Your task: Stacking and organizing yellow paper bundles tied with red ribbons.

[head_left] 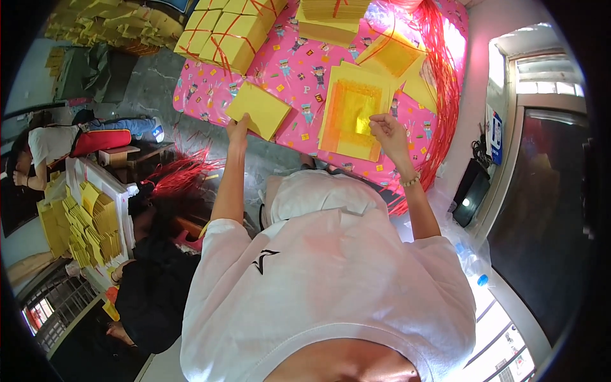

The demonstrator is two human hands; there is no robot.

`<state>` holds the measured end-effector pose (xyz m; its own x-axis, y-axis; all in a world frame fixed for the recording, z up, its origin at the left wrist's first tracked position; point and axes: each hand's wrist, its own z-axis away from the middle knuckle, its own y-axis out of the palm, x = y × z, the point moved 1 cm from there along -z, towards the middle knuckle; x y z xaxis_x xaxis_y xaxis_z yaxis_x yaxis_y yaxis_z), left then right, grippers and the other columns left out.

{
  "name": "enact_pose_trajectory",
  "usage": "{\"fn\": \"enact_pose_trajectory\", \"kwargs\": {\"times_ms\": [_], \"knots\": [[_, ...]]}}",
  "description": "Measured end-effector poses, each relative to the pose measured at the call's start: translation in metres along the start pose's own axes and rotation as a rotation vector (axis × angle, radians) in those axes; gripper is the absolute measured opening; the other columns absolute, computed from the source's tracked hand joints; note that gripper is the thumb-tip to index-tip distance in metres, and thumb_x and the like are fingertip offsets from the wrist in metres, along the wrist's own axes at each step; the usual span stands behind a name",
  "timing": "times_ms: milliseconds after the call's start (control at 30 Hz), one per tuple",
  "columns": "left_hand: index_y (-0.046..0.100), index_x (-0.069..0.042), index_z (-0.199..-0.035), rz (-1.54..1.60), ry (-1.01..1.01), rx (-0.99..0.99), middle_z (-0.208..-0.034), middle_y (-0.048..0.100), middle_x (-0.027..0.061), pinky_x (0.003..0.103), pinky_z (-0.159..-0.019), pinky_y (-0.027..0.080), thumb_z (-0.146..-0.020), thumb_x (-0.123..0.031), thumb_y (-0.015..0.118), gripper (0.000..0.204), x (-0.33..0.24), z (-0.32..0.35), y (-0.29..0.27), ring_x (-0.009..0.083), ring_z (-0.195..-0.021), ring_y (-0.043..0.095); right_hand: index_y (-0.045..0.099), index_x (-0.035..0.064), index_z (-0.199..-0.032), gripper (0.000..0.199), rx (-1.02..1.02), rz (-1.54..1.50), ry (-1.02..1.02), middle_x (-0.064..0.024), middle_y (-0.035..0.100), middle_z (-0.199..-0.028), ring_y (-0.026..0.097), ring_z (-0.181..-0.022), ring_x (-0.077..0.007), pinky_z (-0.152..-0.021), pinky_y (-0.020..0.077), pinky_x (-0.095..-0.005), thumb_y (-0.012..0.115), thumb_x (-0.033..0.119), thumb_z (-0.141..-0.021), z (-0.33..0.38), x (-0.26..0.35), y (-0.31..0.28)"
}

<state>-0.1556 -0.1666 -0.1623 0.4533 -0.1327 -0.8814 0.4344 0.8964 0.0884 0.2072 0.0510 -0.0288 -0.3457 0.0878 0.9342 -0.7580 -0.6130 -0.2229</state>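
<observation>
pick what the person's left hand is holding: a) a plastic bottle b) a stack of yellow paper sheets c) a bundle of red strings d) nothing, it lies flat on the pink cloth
b: the left hand grips the near corner of a stack of yellow paper sheets lifted over the pink patterned cloth, while the red strings lie far off at the right.

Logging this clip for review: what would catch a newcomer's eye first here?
The bright pink patterned tablecloth at top centre, strewn with yellow paper. On it the left hand grips a yellow paper stack, while the right hand pinches a sheet on the open yellow pile. A thick spray of red strings runs down the table's right edge, and bundled yellow blocks tied with red string sit at upper left.
</observation>
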Motion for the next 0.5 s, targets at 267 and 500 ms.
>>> {"fn": "enact_pose_trajectory", "kwargs": {"times_ms": [267, 500], "knots": [[0.057, -0.001, -0.11, -0.053, 0.032, -0.021, -0.103, 0.062, 0.0065, 0.029, -0.072, 0.051, -0.086, -0.009, 0.062, 0.025, 0.002, -0.003, -0.002, 0.0168, -0.088, 0.061, 0.062, 0.0, -0.097, 0.016, -0.021, 0.061, -0.082, -0.0038, 0.064, -0.079, 0.06, -0.07, -0.0088, -0.064, 0.049, -0.0222, 0.061, 0.012, -0.087, 0.006, -0.006, -0.002], [0.063, 0.003, -0.105, -0.151, 0.033, -0.108, -0.097, 0.065, 0.0078, 0.03, -0.073, 0.047, -0.081, -0.013, 0.066, 0.029, 0.007, -0.011, 0.011, 0.0154, -0.083, 0.06, 0.062, 0.0024, -0.096, 0.019, -0.005, 0.143, -0.112, -0.008, 0.064, -0.081, 0.063, -0.072, -0.0163, -0.065, 0.0505, -0.0282, 0.066, 0.015, -0.083, 0.025, 0.004, -0.004]]}}
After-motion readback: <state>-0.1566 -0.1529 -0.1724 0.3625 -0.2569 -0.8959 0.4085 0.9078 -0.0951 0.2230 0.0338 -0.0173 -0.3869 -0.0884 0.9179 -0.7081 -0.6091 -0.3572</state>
